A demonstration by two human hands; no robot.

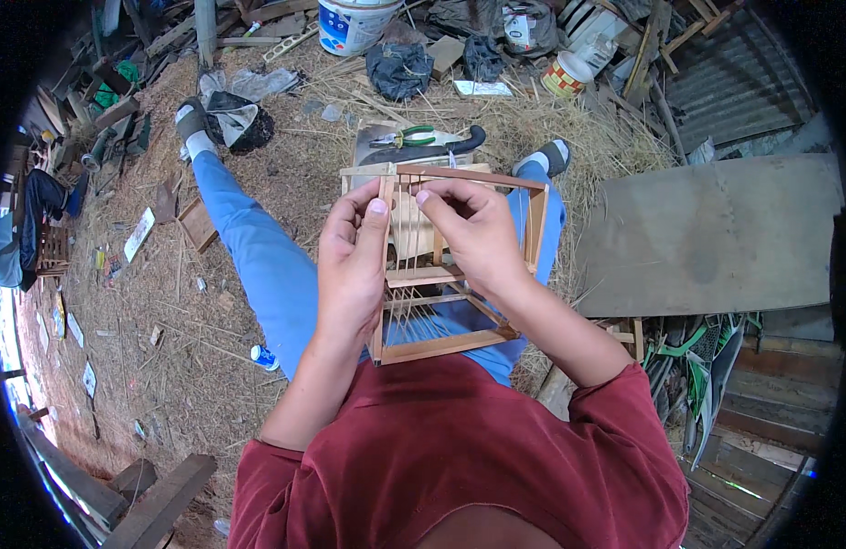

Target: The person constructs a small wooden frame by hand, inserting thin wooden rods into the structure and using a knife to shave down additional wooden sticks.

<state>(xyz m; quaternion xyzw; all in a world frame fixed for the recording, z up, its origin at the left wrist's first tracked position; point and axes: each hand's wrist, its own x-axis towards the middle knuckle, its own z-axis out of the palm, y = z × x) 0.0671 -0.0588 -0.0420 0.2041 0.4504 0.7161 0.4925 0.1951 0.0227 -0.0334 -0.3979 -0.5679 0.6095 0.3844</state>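
A small open wooden frame point(446, 349), like a cage, rests on my lap with several thin sticks point(407, 238) running through its left part. My left hand point(353, 252) is closed around the frame's left upright, its thumb pointing up near the top corner. At the upper rail, my right hand point(478, 229) pinches one of the thin sticks between thumb and forefinger. Its fingertips partly hide the stick's end. Just beyond the frame, green-handled pliers point(405, 139) and a tool with a curved black handle point(467, 142) lie on a board.
A large flat panel point(716, 238) stands at my right. Buckets point(354, 26), black plastic bags point(400, 70) and loose wood lie at the back. A blue can point(265, 357) lies by my left thigh on the straw-strewn ground. Wooden beams point(162, 503) stick up at the lower left.
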